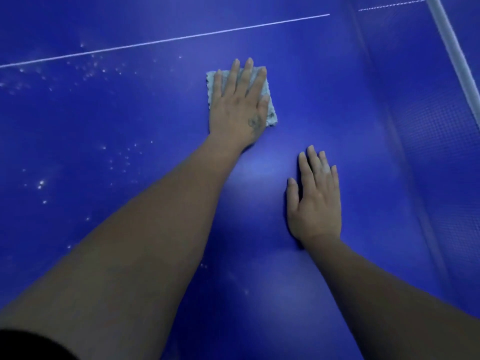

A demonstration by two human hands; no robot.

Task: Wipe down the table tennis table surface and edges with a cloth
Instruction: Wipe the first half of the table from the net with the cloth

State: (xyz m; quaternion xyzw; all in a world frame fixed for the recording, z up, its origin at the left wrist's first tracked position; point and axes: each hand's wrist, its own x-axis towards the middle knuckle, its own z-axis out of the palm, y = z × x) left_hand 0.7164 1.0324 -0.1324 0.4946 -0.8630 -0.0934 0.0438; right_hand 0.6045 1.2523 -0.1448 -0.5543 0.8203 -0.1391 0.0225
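Note:
The blue table tennis table fills the view. A small pale grey cloth lies flat on it near the upper middle. My left hand presses down on the cloth with fingers spread, covering most of it; only its left edge and lower right corner show. My right hand rests flat on the bare table, lower right of the cloth, holding nothing.
A thin white line runs across the table beyond the cloth. White specks dot the surface to the left. The net with its white top band stands along the right side.

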